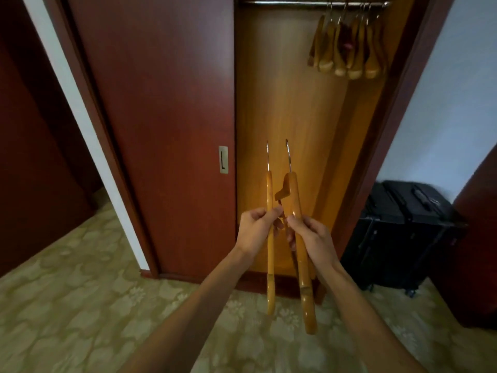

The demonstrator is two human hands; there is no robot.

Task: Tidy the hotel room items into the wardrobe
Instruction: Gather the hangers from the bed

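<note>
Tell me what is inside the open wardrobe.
Inside the wardrobe, a bunch of wooden hangers hangs at the right end of a metal rail. No clothes show. The closed sliding door hides its left half, and the two held hangers cover part of the bottom.

Two wooden hangers at centre frame, edge-on, metal hooks pointing up: left hanger (269,254) slim, right hanger (298,249) thicker. Upper right, a bunch of hung hangers (347,47) dangles from the wardrobe rail (295,3).
</note>
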